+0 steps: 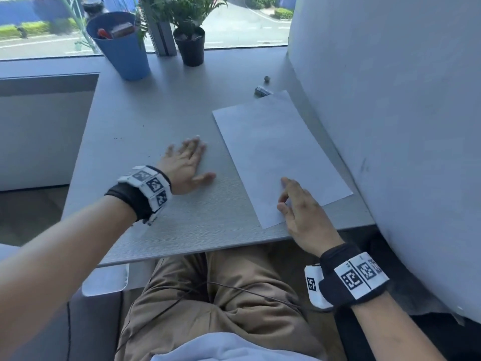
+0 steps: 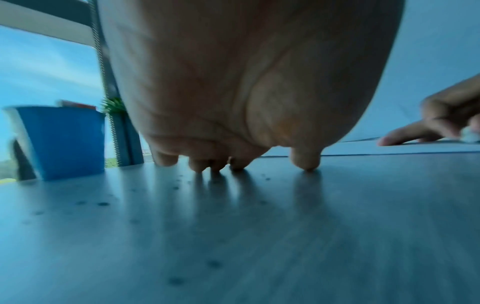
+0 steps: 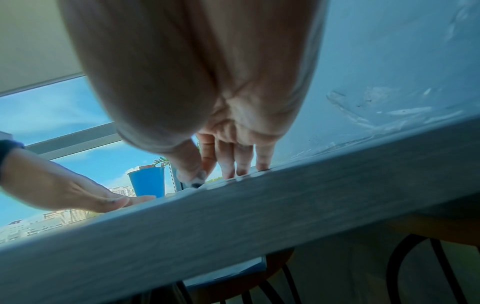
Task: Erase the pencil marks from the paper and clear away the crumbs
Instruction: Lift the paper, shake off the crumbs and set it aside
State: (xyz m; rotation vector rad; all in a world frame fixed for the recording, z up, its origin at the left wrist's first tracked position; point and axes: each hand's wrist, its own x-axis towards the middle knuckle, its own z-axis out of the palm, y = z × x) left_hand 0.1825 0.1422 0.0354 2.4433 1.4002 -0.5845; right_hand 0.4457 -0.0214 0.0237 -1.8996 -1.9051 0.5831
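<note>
A white sheet of paper [image 1: 273, 152] lies slanted on the grey table [image 1: 156, 113]; I make out no pencil marks on it. My left hand [image 1: 187, 162] rests flat on the table just left of the sheet, fingers spread, fingertips [image 2: 306, 162] touching the surface. My right hand [image 1: 294, 201] sits on the sheet's near corner. Its thumb and forefinger pinch a small whitish eraser [image 3: 198, 181] with a dark smudged end, while the other fingertips [image 3: 262, 164] touch the paper. Dark crumbs [image 1: 117, 138] speckle the table left of my left hand, and crumbs [image 2: 103, 204] also show under the left wrist.
A blue cup [image 1: 118, 45] with pens and a potted plant [image 1: 191, 43] stand at the window. A small ball [image 1: 267, 78] and a small block [image 1: 262, 91] lie by the sheet's far corner. A white curved pillar [image 1: 390, 100] hems in the right side.
</note>
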